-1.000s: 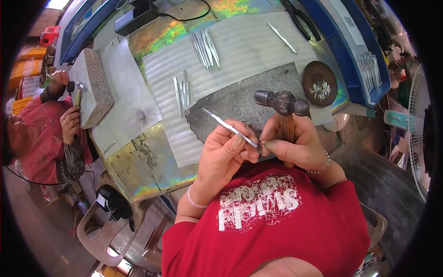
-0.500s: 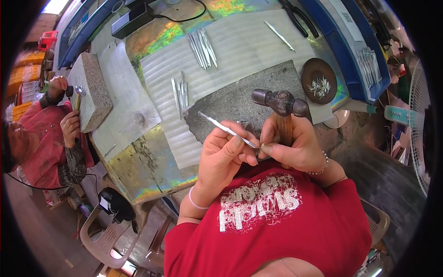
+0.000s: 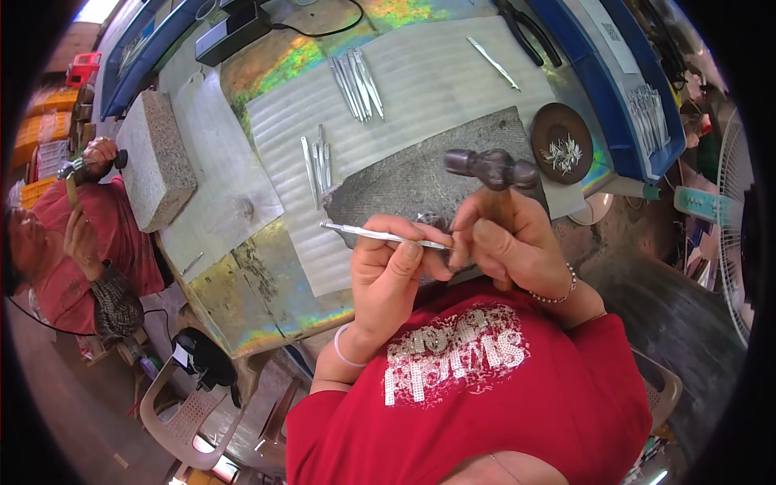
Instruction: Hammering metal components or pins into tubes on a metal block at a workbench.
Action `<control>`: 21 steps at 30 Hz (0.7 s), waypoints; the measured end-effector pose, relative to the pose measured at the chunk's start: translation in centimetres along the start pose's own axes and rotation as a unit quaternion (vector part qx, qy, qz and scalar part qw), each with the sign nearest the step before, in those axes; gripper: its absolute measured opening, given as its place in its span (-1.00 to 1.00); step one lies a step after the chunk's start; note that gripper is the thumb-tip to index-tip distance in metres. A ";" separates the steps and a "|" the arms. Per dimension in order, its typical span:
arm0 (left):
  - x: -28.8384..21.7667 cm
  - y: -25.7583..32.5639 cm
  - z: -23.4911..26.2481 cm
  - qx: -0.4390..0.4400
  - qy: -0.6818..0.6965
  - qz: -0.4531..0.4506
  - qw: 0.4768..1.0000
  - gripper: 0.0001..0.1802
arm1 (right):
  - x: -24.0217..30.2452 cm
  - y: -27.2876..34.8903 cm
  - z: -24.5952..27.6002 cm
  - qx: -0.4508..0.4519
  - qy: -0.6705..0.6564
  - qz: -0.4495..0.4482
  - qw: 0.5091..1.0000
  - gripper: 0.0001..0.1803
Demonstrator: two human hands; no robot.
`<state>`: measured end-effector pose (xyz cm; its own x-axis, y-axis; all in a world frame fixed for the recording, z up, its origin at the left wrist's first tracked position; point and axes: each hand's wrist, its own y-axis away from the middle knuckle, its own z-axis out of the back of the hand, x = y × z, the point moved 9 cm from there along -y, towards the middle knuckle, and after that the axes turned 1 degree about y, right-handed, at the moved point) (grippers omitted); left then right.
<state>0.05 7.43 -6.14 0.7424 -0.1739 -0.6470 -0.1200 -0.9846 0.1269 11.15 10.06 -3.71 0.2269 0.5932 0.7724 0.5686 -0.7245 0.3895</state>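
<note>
Lettering (image 3: 455,347), pale and studded, spans red shirt (image 3: 525,412); white label (image 3: 619,58) on blue bin (image 3: 584,69) carries square code (image 3: 610,31). Left hand (image 3: 390,271) pinches slim silvery rod (image 3: 368,233) over near edge of rough stone slab (image 3: 412,178); right hand (image 3: 521,246) holds dark-headed hammer (image 3: 495,169) by wooden handle (image 3: 505,212), fingertips beside rod's end.

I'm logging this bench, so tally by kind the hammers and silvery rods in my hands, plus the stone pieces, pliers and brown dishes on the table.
Hammer, right hand: 1
Silvery rod, left hand: 1
Stone pieces, dark slab and speckled block: 2
Pliers: 1
Brown dish: 1
Total: 6
</note>
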 end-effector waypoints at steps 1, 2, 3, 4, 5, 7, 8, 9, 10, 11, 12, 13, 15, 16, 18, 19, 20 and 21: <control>-0.2 0.0 0.2 -0.003 -0.001 -0.003 1.000 -0.87 | 0.0 0.1 0.5 -0.020 0.006 0.016 1.000 -0.82; -0.3 0.1 0.4 -0.011 0.006 -0.002 1.000 -0.87 | 0.2 0.1 1.0 -0.040 0.011 0.033 0.999 -0.81; -0.4 0.1 0.6 -0.017 0.013 0.001 1.000 -0.87 | 0.3 0.2 1.7 -0.063 0.077 0.027 0.995 -0.80; -0.5 0.1 0.9 -0.025 0.008 0.001 1.000 -0.88 | -0.3 0.1 1.9 -0.062 0.078 0.026 0.995 -0.80; -0.7 0.1 1.0 -0.025 0.008 0.000 1.000 -0.88 | -0.3 0.2 2.5 -0.092 0.152 0.084 0.981 -0.79; -1.5 0.3 1.5 -0.042 -0.024 -0.026 0.998 -0.87 | 0.6 0.4 2.3 -0.115 0.277 0.124 0.946 -0.76; -1.6 0.3 1.7 -0.042 -0.024 -0.025 0.999 -0.87 | 0.4 0.2 2.0 -0.101 0.303 0.129 0.939 -0.76; -2.0 0.4 2.0 -0.042 -0.054 -0.041 0.997 -0.88 | 0.1 -0.1 1.7 -0.087 0.329 0.133 0.931 -0.76; -2.3 0.5 2.2 -0.042 -0.085 -0.056 0.994 -0.88 | 0.2 -0.4 1.2 -0.082 0.339 0.131 0.928 -0.78; -2.4 0.6 2.3 -0.041 -0.085 -0.056 0.994 -0.88 | 0.5 -0.5 1.2 -0.083 0.339 0.131 0.928 -0.78; -2.5 0.6 2.5 -0.046 -0.112 -0.052 0.991 -0.89 | 0.2 -0.9 1.2 -0.069 0.323 0.096 0.939 -0.73; -2.5 0.6 2.7 -0.050 -0.138 -0.049 0.988 -0.89 | -0.4 -1.1 1.2 -0.055 0.307 0.060 0.948 -0.68; -2.4 0.7 2.7 -0.048 -0.166 -0.048 0.984 -0.90 | 0.1 -0.9 2.0 -0.094 0.285 0.114 0.947 -0.78; -2.3 0.7 2.6 -0.046 -0.193 -0.048 0.979 -0.90 | 0.2 -0.8 2.3 -0.106 0.282 0.122 0.946 -0.78; -2.1 0.7 2.5 -0.048 -0.223 -0.040 0.973 -0.91 | 0.0 -0.4 2.8 -0.114 0.234 0.079 0.962 -0.79; -1.9 0.7 2.4 -0.050 -0.253 -0.033 0.966 -0.92 | -0.2 -0.1 3.1 -0.122 0.232 0.071 0.962 -0.78; -1.8 0.7 2.3 -0.050 -0.254 -0.031 0.965 -0.92 | -0.5 0.1 3.5 -0.130 0.230 0.064 0.962 -0.78; -1.9 0.6 2.0 -0.043 -0.283 -0.039 0.957 -0.93 | -0.9 0.3 3.9 -0.133 0.228 0.064 0.962 -0.78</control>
<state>-2.70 7.15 -6.32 0.2677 -0.1039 -0.9579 -0.0062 -0.9943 0.1062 14.19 10.70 -6.21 -0.1243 0.3217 0.9386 0.3221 -0.8817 0.3448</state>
